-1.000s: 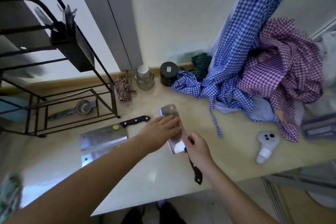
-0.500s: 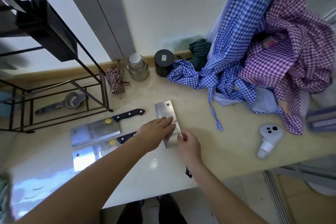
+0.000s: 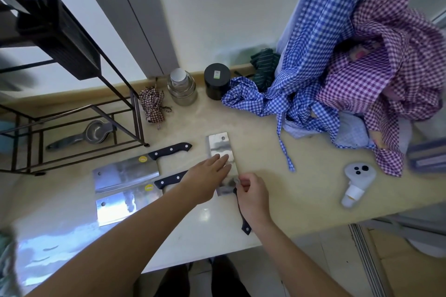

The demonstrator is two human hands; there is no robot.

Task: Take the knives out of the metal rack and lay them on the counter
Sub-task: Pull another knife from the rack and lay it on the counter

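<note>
Counter (image 3: pixel 277 190) w/ 3rd knife (image 3: pixel 220 152): I see blade pointing away, handle under right hand (image 3: pixel 253 194), fingers curled loosely; left hand (image 3: pixel 207 178) flat, spread on blade.

The lower part of the steel cleaver blade (image 3: pixel 220 149) lies under the flat left hand (image 3: pixel 207 179), and most of its black handle (image 3: pixel 245 225) hides beneath the right hand (image 3: pixel 252 194), curled where blade meets handle (contact there cannot be told). Left of the grip, the black metal rack (image 3: pixel 72 125) runs off the edge, its top blurred.
</note>
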